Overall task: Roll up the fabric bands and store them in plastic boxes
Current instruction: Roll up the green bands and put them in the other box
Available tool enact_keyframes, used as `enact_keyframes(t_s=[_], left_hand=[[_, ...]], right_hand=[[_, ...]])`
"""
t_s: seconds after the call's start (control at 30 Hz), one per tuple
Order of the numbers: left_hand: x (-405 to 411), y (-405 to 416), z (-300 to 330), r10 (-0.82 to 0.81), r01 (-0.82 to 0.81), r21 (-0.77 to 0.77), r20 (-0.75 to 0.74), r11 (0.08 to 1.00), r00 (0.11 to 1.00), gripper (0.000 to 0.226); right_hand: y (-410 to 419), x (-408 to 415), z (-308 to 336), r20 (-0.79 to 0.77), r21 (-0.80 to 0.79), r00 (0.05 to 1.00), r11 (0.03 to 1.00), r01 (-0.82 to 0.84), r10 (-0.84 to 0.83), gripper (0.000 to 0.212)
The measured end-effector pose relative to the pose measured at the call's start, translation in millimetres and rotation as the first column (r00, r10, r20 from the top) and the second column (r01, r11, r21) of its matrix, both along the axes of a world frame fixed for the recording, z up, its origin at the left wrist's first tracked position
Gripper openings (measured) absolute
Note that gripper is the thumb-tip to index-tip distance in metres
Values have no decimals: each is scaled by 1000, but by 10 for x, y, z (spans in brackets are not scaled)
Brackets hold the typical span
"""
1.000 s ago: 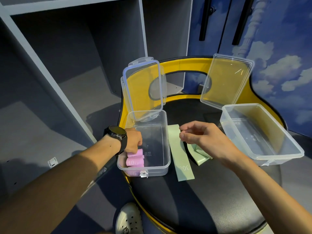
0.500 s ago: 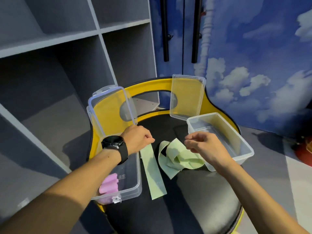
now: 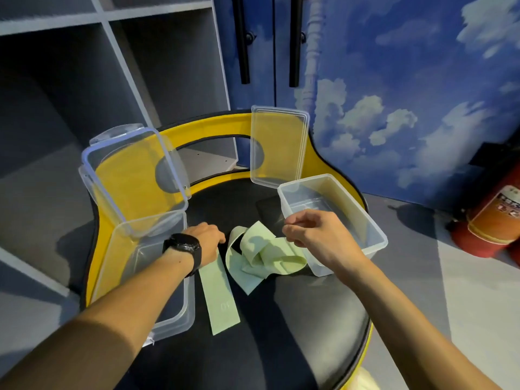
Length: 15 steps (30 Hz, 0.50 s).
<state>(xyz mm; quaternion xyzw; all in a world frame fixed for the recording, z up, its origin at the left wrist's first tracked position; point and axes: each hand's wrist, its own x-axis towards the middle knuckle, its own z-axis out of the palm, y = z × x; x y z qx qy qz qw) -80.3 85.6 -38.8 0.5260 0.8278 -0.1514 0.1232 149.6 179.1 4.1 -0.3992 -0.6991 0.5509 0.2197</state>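
Observation:
A flat pale green fabric band (image 3: pixel 220 295) lies on the black seat (image 3: pixel 295 319) between two clear plastic boxes. My left hand (image 3: pixel 206 240), with a black watch on the wrist, covers the band's far end with curled fingers and appears to grip it. A loose pile of green bands (image 3: pixel 261 256) lies to the right. My right hand (image 3: pixel 315 235) hovers over the pile with its fingertips curled together and nothing visibly in them. The left box (image 3: pixel 171 319) is partly hidden by my forearm. The right box (image 3: pixel 374 243) has nothing in it.
Two clear lids lean on the yellow chair back (image 3: pixel 323 156): the left lid (image 3: pixel 135 178) and the right lid (image 3: pixel 278 147). Grey shelves (image 3: pixel 112 18) stand on the left. A red fire extinguisher (image 3: pixel 495 220) stands on the floor at right.
My left hand came out of the left box, left the pink rolls there, and moved onto the flat band's far end. The view tilted up. My right hand stayed over the pile.

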Motion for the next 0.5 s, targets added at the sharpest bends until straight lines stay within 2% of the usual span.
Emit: enact_keyframes(t_s=[0.13, 0.33, 0.43, 0.5], left_hand=[[-19, 20, -52, -7, 7, 13, -25, 1000, 1000, 49], [-20, -16, 107, -67, 68, 0, -80, 998, 995, 29], [-56, -71, 262, -43, 43, 56, -13, 997, 999, 21], [-74, -128, 399, -32, 23, 165, 51, 986, 998, 20]], right_hand=[[13, -37, -31, 20, 18, 1000, 1000, -22, 22, 9], [-23, -110, -61, 36, 22, 997, 997, -69, 68, 8], [-93, -156, -69, 70, 47, 988, 989, -142, 138, 13], [-192, -202, -56, 130, 56, 962, 967, -250, 241, 22]])
